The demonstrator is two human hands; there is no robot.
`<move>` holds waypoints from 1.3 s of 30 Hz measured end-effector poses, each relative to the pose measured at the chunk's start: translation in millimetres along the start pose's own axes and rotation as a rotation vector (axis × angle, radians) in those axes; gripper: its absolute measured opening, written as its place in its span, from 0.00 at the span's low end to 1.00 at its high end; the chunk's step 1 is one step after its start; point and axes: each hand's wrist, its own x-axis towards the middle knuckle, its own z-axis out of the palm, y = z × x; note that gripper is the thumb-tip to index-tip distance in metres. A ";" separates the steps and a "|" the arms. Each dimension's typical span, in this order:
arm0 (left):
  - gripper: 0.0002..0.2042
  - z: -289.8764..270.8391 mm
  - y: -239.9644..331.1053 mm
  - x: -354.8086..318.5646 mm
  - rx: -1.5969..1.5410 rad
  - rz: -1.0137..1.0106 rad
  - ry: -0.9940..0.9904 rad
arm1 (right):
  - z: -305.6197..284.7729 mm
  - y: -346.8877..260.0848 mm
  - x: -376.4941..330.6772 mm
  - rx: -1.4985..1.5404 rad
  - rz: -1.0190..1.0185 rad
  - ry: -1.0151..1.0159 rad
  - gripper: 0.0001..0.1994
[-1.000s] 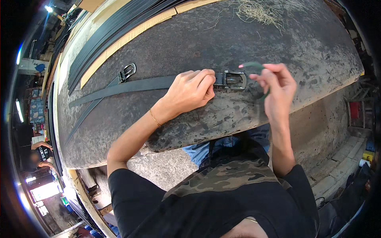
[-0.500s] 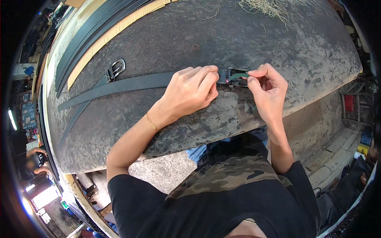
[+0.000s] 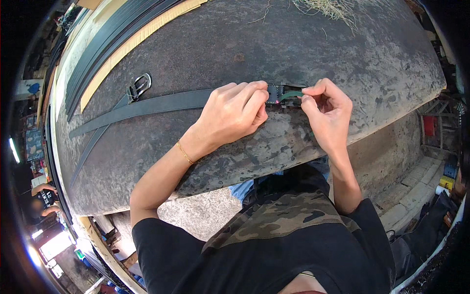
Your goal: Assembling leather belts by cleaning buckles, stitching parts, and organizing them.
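A black leather belt (image 3: 156, 108) lies across the worktable, its right end between my hands. My left hand (image 3: 236, 109) is closed around the belt near that end, fingers curled over it. A thin green strip (image 3: 293, 94) bends up from the belt's end. Its tip is pinched between the thumb and forefinger of my right hand (image 3: 331, 109). Dark metal parts under the strip are partly hidden, so I cannot tell their shape. A second belt's silver buckle (image 3: 142, 86) rests to the left, its narrow strap (image 3: 88, 154) crossing under the first belt.
Several black straps (image 3: 110, 51) lie in a bundle at the far left beside a tan strip (image 3: 142, 45). Loose pale threads (image 3: 333, 12) are heaped at the far edge. The dark worktable (image 3: 235, 161) ends just before my body. Another person (image 3: 45, 200) is at the far left.
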 end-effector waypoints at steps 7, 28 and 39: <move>0.11 -0.9 -0.3 -1.8 0.001 -0.004 0.001 | 1.0 -0.9 0.4 -0.024 0.001 -0.002 0.03; 0.08 63.7 -127.7 224.6 0.389 -0.200 -0.106 | -127.3 -20.1 -42.9 0.472 -0.050 0.458 0.10; 0.20 -11.7 -56.7 134.8 0.059 -0.225 -0.073 | -235.0 16.1 -68.5 0.368 -0.085 0.636 0.12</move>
